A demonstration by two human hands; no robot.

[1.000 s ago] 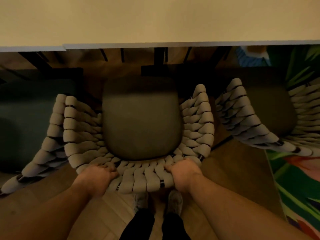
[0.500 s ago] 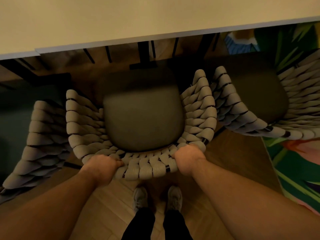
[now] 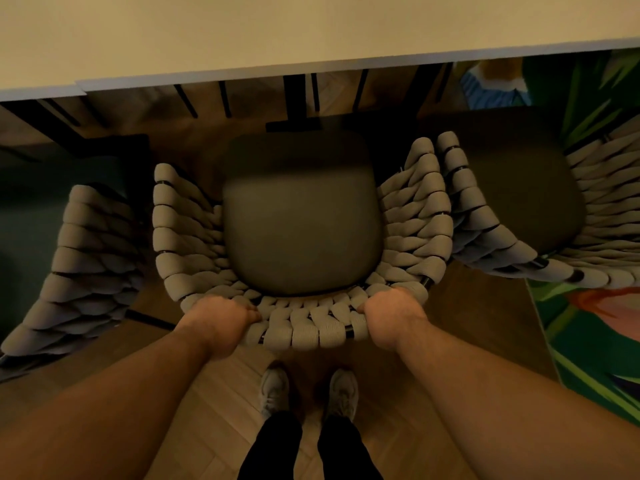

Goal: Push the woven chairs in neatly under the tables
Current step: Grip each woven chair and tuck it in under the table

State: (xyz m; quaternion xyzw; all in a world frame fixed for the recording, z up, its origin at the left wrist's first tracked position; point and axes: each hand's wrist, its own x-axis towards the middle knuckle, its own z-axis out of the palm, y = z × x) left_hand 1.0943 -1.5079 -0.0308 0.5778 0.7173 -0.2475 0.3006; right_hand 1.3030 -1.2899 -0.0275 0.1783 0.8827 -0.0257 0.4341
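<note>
1. Both hands on the middle woven chair [image 3: 180, 233]: left hand [image 3: 221, 317] grips the left part of the back rim, fingers curled over the weave.
2. Right hand [image 3: 391, 313] grips the right part of the same rim, fingers wrapped over the top and hidden behind it.
3. Chair faces the pale surface [image 3: 277, 29]. Its dark seat cushion [image 3: 301, 230] shows in full, with the front edge in shadow close to the surface edge.
4. Dark frame [image 3: 294, 98] of the surface stands just past the cushion's front.
5. Left woven chair [image 3: 86, 265] sits beside it with a small gap between the arms and is angled a bit outward.
6. Right woven chair [image 3: 485, 230] has its near arm right against the middle chair's right arm; can't tell if they touch.
7. Right chair rests partly on the green floral rug [image 3: 595, 341].
8. Wooden herringbone floor [image 3: 214, 410] lies under the middle chair.
9. Person stands close behind the chair back, in pale shoes [image 3: 275, 389] and black trousers [image 3: 273, 445], with bare forearms reaching forward.
</note>
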